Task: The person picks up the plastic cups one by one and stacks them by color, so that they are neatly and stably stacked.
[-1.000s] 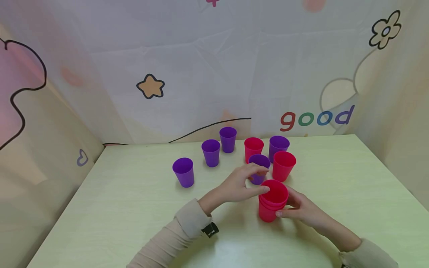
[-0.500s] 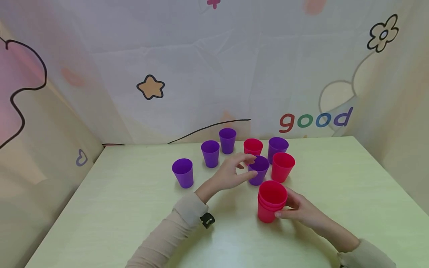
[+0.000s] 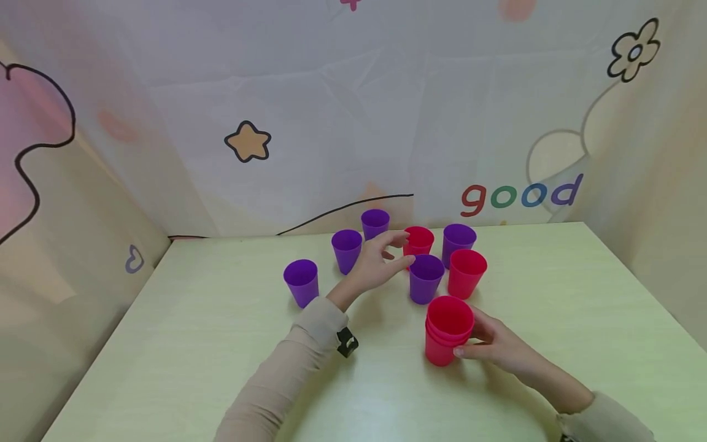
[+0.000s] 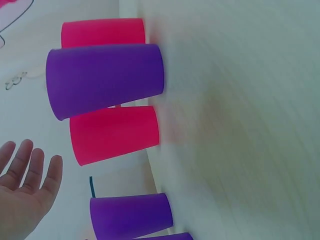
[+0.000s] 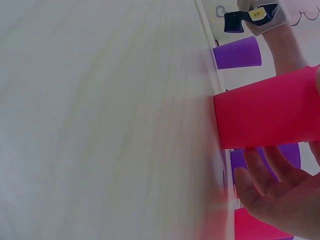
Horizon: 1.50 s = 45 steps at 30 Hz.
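My right hand (image 3: 499, 350) holds a stack of nested red plastic cups (image 3: 442, 347) from its right side, thumb in front and fingers behind. The stack stands upright on the table; in the right wrist view the fingers of the right hand (image 5: 275, 195) lie along the red stack (image 5: 270, 112). My left hand (image 3: 378, 264) is raised with nothing in it, its fingertips close to the back red cup (image 3: 418, 239). A purple cup (image 3: 425, 283) stands just right of its thumb. The left wrist view shows the left hand (image 4: 30, 195) with its fingers spread, apart from the cups.
Another red cup (image 3: 466, 276) and a purple cup (image 3: 459, 242) stand upright behind the stack. More purple cups stand to the left, one at the front left (image 3: 302, 282), one farther back (image 3: 345, 248) and one near the curtain (image 3: 375, 222). A printed curtain (image 3: 331, 123) encloses the table (image 3: 193, 344).
My left hand has moved away from the red stack's rim, back and left over the table toward the back red cup. The right hand and the stack have stayed in place.
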### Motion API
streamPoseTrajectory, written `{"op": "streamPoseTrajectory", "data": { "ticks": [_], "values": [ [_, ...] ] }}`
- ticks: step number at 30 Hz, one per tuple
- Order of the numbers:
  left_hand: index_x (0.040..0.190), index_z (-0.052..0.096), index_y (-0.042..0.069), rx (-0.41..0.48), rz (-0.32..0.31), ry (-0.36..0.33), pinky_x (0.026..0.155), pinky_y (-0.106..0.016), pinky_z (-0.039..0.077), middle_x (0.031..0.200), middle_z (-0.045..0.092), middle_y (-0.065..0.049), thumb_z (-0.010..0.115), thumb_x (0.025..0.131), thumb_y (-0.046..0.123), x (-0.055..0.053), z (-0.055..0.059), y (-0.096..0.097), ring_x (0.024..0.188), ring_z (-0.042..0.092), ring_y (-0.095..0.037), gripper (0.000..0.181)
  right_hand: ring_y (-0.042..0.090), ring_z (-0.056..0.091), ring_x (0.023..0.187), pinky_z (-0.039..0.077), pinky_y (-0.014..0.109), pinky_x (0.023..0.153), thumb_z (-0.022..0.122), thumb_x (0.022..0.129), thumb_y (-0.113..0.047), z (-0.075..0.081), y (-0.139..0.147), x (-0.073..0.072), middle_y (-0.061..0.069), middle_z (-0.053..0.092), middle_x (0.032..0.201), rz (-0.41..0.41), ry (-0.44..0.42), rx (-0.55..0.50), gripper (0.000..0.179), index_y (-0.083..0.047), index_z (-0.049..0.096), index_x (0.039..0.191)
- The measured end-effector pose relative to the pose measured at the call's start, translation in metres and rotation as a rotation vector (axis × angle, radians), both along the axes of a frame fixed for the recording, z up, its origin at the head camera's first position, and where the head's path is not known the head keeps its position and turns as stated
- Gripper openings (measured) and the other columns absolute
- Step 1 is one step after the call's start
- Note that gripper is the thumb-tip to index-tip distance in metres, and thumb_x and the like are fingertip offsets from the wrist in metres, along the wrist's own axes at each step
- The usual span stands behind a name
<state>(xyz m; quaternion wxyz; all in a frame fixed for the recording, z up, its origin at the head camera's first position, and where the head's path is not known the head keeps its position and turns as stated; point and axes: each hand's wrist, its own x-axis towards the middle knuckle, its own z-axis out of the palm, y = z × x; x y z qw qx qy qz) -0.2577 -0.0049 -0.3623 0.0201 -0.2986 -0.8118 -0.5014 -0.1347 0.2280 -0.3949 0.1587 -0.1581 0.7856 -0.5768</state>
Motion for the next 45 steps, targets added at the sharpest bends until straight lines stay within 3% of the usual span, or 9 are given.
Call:
{"op": "streamPoseTrajectory", "data": {
  "ticks": [10, 24, 34, 45],
  "values": [
    [0.132, 0.045, 0.008, -0.053, 0.074, 0.011, 0.084, -0.030, 0.046, 0.124, 0.053, -0.010, 0.065, 0.084, 0.019, -0.025, -0.001, 0.005, 0.110, 0.050, -0.021, 0.053, 0.033, 0.050, 0.104, 0.044, 0.039, 0.083, 0.068, 0.080, -0.012, -0.001, 0.001, 0.000, 0.025, 0.045, 0.124, -0.006, 0.005, -0.005, 0.072, 0.002, 0.028, 0.138],
    [0.134, 0.043, 0.008, -0.080, 0.179, -0.120, 0.091, -0.032, 0.043, 0.126, 0.052, -0.008, 0.066, 0.083, 0.026, -0.043, -0.007, 0.016, 0.113, 0.048, -0.021, 0.059, 0.033, 0.050, 0.106, 0.044, 0.038, 0.084, 0.068, 0.080, -0.013, 0.001, 0.001, 0.000, 0.024, 0.045, 0.125, -0.001, -0.015, 0.004, 0.072, 0.001, 0.028, 0.139],
    [0.135, 0.040, 0.004, -0.153, 0.171, -0.134, 0.091, -0.031, 0.042, 0.131, 0.048, -0.010, 0.067, 0.082, 0.031, -0.051, -0.015, 0.023, 0.112, 0.048, -0.024, 0.065, 0.033, 0.050, 0.104, 0.044, 0.039, 0.082, 0.069, 0.080, -0.013, 0.000, 0.000, 0.001, 0.025, 0.046, 0.123, -0.010, -0.013, 0.002, 0.072, 0.002, 0.028, 0.138],
    [0.135, 0.042, 0.005, -0.144, 0.161, -0.170, 0.090, -0.032, 0.043, 0.132, 0.048, -0.009, 0.069, 0.080, 0.033, -0.056, -0.018, 0.024, 0.112, 0.048, -0.024, 0.067, 0.032, 0.051, 0.103, 0.044, 0.040, 0.083, 0.068, 0.080, -0.012, 0.000, 0.001, 0.002, 0.025, 0.046, 0.123, -0.004, 0.005, -0.005, 0.072, 0.003, 0.028, 0.138]
  ]
}}
